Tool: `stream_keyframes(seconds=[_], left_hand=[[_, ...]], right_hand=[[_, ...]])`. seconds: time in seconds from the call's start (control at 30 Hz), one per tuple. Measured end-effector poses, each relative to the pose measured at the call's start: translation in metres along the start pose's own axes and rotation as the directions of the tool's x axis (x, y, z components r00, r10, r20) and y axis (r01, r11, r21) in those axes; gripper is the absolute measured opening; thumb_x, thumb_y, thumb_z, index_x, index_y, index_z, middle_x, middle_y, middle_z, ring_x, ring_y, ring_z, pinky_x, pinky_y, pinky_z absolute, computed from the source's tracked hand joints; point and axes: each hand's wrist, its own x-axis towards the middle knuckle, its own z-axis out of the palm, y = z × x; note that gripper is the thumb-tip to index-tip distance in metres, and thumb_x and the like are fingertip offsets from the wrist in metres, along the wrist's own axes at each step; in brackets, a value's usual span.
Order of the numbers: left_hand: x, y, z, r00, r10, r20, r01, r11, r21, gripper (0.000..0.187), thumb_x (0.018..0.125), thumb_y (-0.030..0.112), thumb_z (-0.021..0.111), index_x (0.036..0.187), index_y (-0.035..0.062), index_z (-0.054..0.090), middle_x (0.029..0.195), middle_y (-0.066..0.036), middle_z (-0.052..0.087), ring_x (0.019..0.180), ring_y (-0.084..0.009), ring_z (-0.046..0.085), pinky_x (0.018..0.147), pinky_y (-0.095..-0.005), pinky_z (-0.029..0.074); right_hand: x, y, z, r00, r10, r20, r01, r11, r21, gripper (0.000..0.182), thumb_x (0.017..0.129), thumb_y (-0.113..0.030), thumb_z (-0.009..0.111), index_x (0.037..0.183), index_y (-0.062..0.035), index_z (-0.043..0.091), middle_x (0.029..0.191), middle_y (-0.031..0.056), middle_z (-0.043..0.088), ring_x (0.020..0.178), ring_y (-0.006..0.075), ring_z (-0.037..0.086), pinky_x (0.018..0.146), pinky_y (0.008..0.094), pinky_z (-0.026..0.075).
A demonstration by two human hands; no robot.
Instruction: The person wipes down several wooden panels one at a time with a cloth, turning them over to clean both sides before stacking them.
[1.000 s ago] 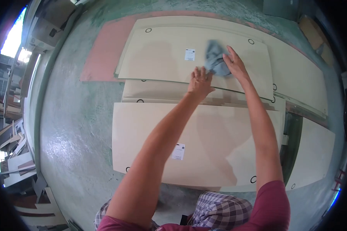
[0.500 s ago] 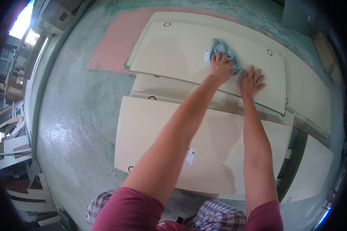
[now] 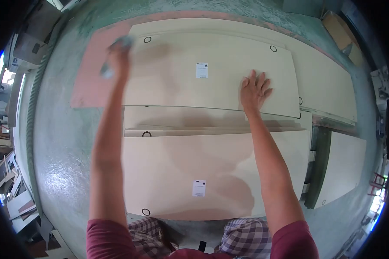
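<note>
At the left end of the upper cream panel (image 3: 173, 86), my left hand (image 3: 118, 62) is blurred by motion, with a blue-grey cloth (image 3: 124, 42) in it. My right hand (image 3: 256, 91) lies flat with fingers spread on the right part of that panel. A white label (image 3: 202, 70) sits on the panel between my hands, and black rings mark its upper corners. Closer to me lies another cream panel (image 3: 160, 172) with its own white label (image 3: 199, 188).
More panels (image 3: 328, 77) lie beneath and to the right, over a pink sheet (image 3: 90, 77). A smaller board (image 3: 343, 168) leans at the right. A ribbed hose (image 3: 32, 112) and scrap pieces (image 3: 19, 207) are at the left. A cardboard box (image 3: 339, 32) stands at the upper right.
My left hand has swept the cloth from the panel's middle to its left end, uncovering the label. My right hand still lies flat on the panel. The view has turned.
</note>
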Motion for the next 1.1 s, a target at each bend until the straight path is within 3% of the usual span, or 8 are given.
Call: stream_keyframes(seconds=[0.2, 0.47, 0.6, 0.73, 0.83, 0.9, 1.03, 1.1], left_hand=[[-0.033, 0.205, 0.168, 0.933, 0.199, 0.3, -0.217, 0.976, 0.03, 0.026, 0.073, 0.022, 0.059, 0.098, 0.0128, 0.062, 0.104, -0.012, 0.054, 0.099, -0.0294, 0.049, 0.084, -0.0429, 0.041], [-0.024, -0.046, 0.129, 0.939, 0.038, 0.341, -0.182, 0.897, 0.403, 0.032, 0.082, 0.03, 0.052, 0.109, 0.0143, 0.058, 0.109, -0.01, 0.057, 0.108, -0.0244, 0.048, 0.09, -0.0401, 0.038], [-0.071, -0.257, -0.1, 0.746, -0.47, 0.473, 0.094, 0.777, 0.623, 0.035, 0.086, 0.036, 0.047, 0.102, 0.0082, 0.062, 0.105, -0.012, 0.06, 0.101, -0.0274, 0.054, 0.086, -0.0375, 0.041], [-0.135, -0.223, -0.339, 0.686, -0.599, 0.413, 0.008, 0.574, 0.819, 0.032, 0.087, 0.031, 0.044, 0.091, 0.0039, 0.061, 0.09, -0.017, 0.062, 0.081, -0.0313, 0.059, 0.07, -0.0413, 0.046], [-0.187, -0.287, -0.461, 0.83, -0.182, 0.527, -0.327, 0.608, 0.724, 0.034, 0.086, 0.028, 0.051, 0.106, 0.001, 0.055, 0.098, -0.015, 0.059, 0.086, -0.0281, 0.057, 0.073, -0.0401, 0.047], [-0.164, -0.224, -0.475, 0.7, -0.578, 0.419, 0.566, 0.807, 0.167, 0.046, 0.085, 0.029, 0.053, 0.12, -0.0008, 0.047, 0.113, -0.016, 0.054, 0.098, -0.0249, 0.054, 0.083, -0.0364, 0.045], [-0.123, -0.02, -0.405, 0.563, -0.648, 0.513, 0.814, 0.543, -0.208, 0.049, 0.085, 0.032, 0.053, 0.126, 0.0081, 0.043, 0.121, -0.013, 0.049, 0.11, -0.0261, 0.046, 0.087, -0.0392, 0.041], [-0.114, 0.054, -0.36, 0.446, -0.658, 0.607, 0.892, 0.386, -0.237, 0.051, 0.086, 0.032, 0.052, 0.13, 0.0102, 0.037, 0.129, -0.011, 0.041, 0.114, -0.0276, 0.043, 0.089, -0.0434, 0.04]], right_hand=[[-0.002, -0.004, 0.005, 0.995, -0.037, -0.091, 0.038, 0.999, 0.013, 0.046, 0.09, -0.036, 0.033, 0.132, -0.0171, 0.034, 0.14, 0.0155, 0.024, 0.128, 0.0399, 0.021, 0.102, 0.0567, 0.015], [-0.001, -0.002, -0.003, 0.998, 0.002, -0.061, -0.002, 1.0, 0.012, 0.045, 0.09, -0.035, 0.034, 0.131, -0.0167, 0.035, 0.138, 0.0155, 0.026, 0.128, 0.0403, 0.019, 0.101, 0.0566, 0.016], [-0.003, 0.0, -0.001, 0.999, 0.009, -0.043, -0.007, 0.999, 0.053, 0.046, 0.09, -0.036, 0.034, 0.133, -0.0174, 0.035, 0.142, 0.0148, 0.022, 0.132, 0.0376, 0.014, 0.103, 0.0564, 0.012], [-0.002, 0.003, 0.034, 0.969, -0.036, -0.246, 0.071, 0.988, 0.137, 0.048, 0.09, -0.035, 0.035, 0.133, -0.0133, 0.035, 0.144, 0.0142, 0.02, 0.133, 0.0347, 0.014, 0.105, 0.0558, 0.006], [0.001, -0.005, 0.031, 0.991, 0.007, -0.131, 0.012, 0.99, 0.144, 0.048, 0.087, -0.035, 0.04, 0.127, -0.0071, 0.042, 0.139, 0.0165, 0.03, 0.132, 0.0353, 0.018, 0.105, 0.0567, 0.007], [-0.004, -0.002, 0.012, 0.997, 0.005, -0.072, 0.014, 0.966, 0.258, 0.052, 0.086, -0.043, 0.038, 0.128, -0.0117, 0.043, 0.141, 0.0145, 0.026, 0.133, 0.0349, 0.015, 0.106, 0.0552, 0.005], [-0.016, 0.009, -0.042, 0.975, -0.089, 0.206, -0.025, 0.871, 0.491, 0.059, 0.086, -0.052, 0.037, 0.13, -0.0131, 0.04, 0.142, 0.0134, 0.024, 0.131, 0.0322, 0.021, 0.107, 0.047, 0.012], [-0.047, 0.008, -0.082, 0.909, -0.196, 0.368, -0.241, 0.475, 0.846, 0.073, 0.083, -0.062, 0.038, 0.136, -0.0127, 0.029, 0.143, 0.0128, 0.022, 0.131, 0.0303, 0.023, 0.108, 0.0395, 0.017]])
